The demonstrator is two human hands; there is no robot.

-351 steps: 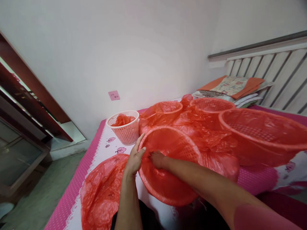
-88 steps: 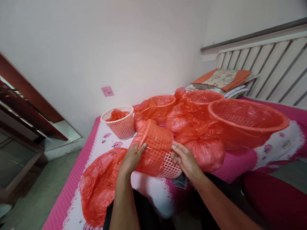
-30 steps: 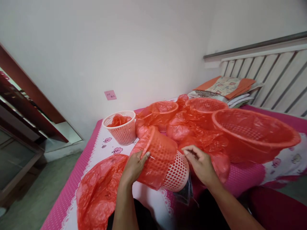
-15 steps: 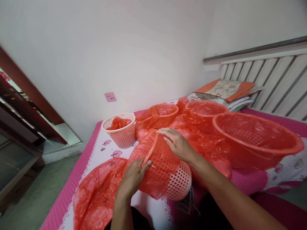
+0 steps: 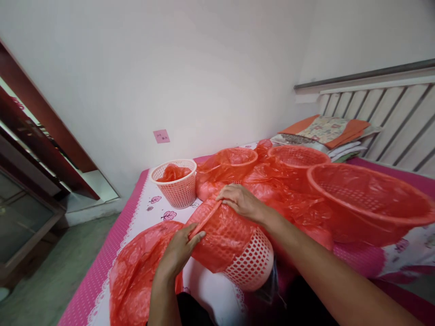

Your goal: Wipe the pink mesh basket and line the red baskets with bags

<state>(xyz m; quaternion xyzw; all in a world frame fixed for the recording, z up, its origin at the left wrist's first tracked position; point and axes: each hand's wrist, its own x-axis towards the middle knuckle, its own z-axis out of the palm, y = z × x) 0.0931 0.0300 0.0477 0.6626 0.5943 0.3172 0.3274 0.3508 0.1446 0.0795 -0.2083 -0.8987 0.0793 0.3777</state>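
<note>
A perforated pale pink plastic basket (image 5: 253,265) lies tilted on its side before me, its mouth facing up and left. A thin red plastic bag (image 5: 220,237) is folded over its rim and covers the upper part of its outer wall. My left hand (image 5: 180,246) is closed on the near-left part of the rim, thumb on the outside over the bag. My right hand (image 5: 239,199) grips the far part of the rim, fingers pressed over the bag's edge. Inside the basket, the view is mostly hidden. Loose red plastic bags (image 5: 136,276) lie beside my left forearm.
A pink-white basket (image 5: 178,192) with red plastic inside stands near the wall. Red-lined baskets (image 5: 367,217) and crumpled red bags (image 5: 282,181) fill the right side of the bed. Folded bedding (image 5: 326,129) sits by the white headboard (image 5: 401,113). The bed's left edge drops to the floor.
The basket has turned slightly, its mouth tipping further away from view. My right hand has shifted a little left along the rim; my left hand keeps its hold.
</note>
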